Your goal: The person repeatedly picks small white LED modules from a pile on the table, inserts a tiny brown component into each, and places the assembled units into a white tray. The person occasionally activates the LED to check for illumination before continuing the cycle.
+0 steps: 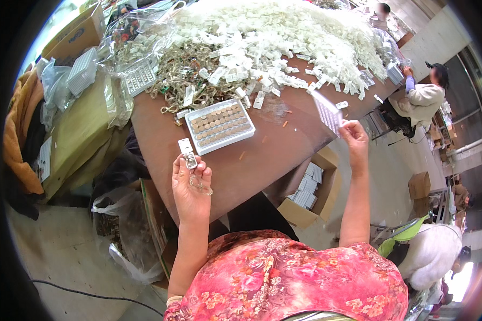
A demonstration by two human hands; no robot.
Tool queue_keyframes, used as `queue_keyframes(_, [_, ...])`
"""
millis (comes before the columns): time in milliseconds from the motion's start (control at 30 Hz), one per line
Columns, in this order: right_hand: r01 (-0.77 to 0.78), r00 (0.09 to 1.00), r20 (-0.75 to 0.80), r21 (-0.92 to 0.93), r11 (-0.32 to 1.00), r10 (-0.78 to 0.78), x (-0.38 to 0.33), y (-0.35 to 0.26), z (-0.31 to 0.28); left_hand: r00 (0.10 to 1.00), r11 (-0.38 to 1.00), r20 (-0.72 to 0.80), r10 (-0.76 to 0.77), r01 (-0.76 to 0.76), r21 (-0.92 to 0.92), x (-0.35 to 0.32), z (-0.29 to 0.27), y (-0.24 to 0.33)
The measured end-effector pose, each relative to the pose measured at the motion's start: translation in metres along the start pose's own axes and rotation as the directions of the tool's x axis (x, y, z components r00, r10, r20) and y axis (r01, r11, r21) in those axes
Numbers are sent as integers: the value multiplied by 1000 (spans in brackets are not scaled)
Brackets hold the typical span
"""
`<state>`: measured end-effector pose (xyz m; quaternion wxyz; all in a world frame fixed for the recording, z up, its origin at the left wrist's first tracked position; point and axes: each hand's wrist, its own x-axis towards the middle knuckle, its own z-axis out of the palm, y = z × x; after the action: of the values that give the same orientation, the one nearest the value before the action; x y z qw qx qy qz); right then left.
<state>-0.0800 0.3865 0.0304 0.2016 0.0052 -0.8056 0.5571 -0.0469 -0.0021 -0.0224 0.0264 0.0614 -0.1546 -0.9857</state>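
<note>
On the brown tabletop stands a white plastic tray [227, 141] with rows of small round copper-coloured pieces. Left of its near edge, my left hand [191, 187] pinches a small white hinged-looking plastic piece [188, 153]. A thin pale loop of cord or wire [200, 184] hangs across the same fingers. Over the table's right edge, my right hand [354, 137] grips the corner of a thin white gridded plate [326, 112], tilted and slightly blurred. Loose white plastic pieces [259, 99] and tangled brownish cords [179, 69] lie behind the tray.
A large heap of white plastic pieces [305, 37] covers the table's far side. Below the right edge, an open cardboard box [332, 179] holds white gridded plates. Plastic bags [128, 230] stand at lower left. Another person [426, 101] sits at the far right.
</note>
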Motion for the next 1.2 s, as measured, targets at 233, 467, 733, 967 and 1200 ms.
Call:
queue_keyframes(233, [346,935,273,-563,751,-227,-10,13,-11,1000,1000,12,0,0,13,0,0,0])
queue_keyframes(467, [263,964,164,-691,673,-208,-6,23,-3,1000,1000,-19,-5,5,21,-1,3,0])
queue_keyframes(733, [298,953,178,-684,665,-244,5,45,41,1000,999,-11,-27,27,27,0,3,0])
queue_keyframes(967, [353,920,145,-707,612,-364,31,18,69,1000,999,2,-17,17,52,0,5,0])
queue_keyframes(1200, [431,896,257,-310,848,-362,37,-45,179,999,995,-12,-46,47,92,0,4,-1])
